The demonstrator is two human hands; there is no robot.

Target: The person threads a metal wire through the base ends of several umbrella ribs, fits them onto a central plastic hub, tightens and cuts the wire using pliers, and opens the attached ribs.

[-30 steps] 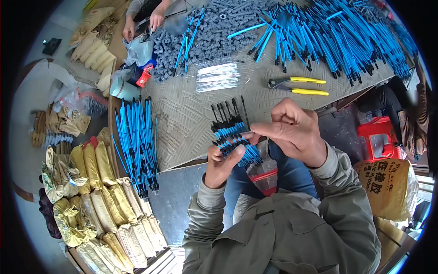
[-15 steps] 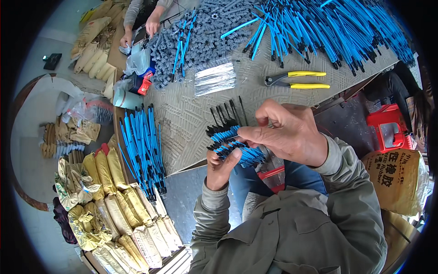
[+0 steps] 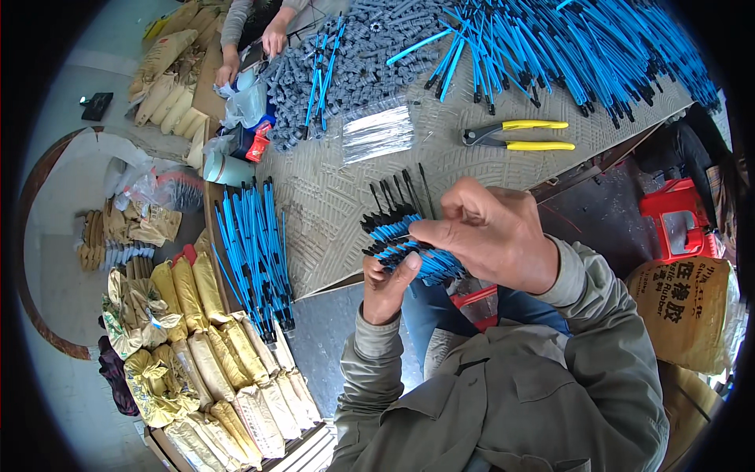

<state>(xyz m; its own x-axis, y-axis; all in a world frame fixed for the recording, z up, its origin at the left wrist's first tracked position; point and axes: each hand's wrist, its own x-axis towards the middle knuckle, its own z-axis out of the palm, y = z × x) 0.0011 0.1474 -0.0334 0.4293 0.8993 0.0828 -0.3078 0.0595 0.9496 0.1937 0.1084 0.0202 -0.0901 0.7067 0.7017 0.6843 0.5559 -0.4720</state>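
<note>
left hand [image 3: 385, 293] gripping the blue-and-black rod bundle [image 3: 391, 233] by the counter's [image 3: 318, 256] near edge, right hand [image 3: 497, 245] at its side, fingers pinched closed, on what i can't tell: delicate fingerwork, seemingly, and the next move calls for steady holding!

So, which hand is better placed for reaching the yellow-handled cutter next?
Probably the right hand: it is nearer to the yellow-handled cutter, while the left hand holds the blue-and-black bundle.

From my end I see an olive-green, flap-pocketed cloth jacket [image 3: 481, 405] below the bare fingers [image 3: 440, 233], blue denim-looking trousers [image 3: 427, 313] between.
</note>
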